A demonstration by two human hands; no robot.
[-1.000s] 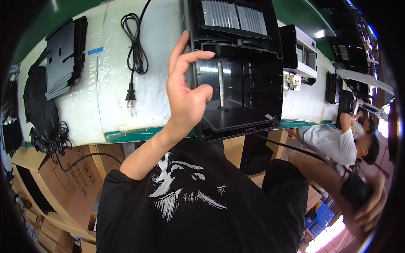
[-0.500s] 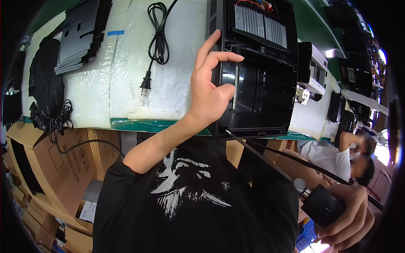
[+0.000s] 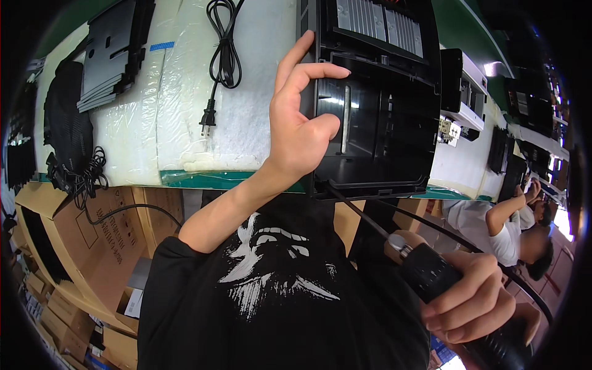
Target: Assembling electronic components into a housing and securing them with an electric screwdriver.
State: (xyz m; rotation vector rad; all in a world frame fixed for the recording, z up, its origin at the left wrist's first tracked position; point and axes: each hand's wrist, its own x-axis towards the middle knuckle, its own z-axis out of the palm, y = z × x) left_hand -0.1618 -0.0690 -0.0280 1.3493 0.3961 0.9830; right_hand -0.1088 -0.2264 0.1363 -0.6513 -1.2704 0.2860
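A black plastic housing (image 3: 351,169) lies on the padded bench, its open interior facing up and finned metal heat sinks (image 3: 361,17) at its far end. My left hand (image 3: 299,129) is at the housing's left wall, thumb and fingers spread apart over the rim; how firmly it touches is unclear. In my right hand (image 3: 472,296), at lower right, is a black electric screwdriver (image 3: 425,271), gripped round its body. Its long thin shaft slants up-left to the housing's near left corner. The tip is hard to make out there.
A bundled black power cord (image 3: 225,61) lies left of the housing. Farther left are stacked dark metal plates (image 3: 114,55) and black mesh material (image 3: 68,117). A white-and-black unit (image 3: 468,92) stands to the right. Cardboard boxes (image 3: 92,246) sit below the bench; another person (image 3: 493,222) is at right.
My right hand and the screwdriver have moved left, with the shaft tip now at the housing's near corner. The left hand keeps its pose by the wall. The view has shifted slightly.
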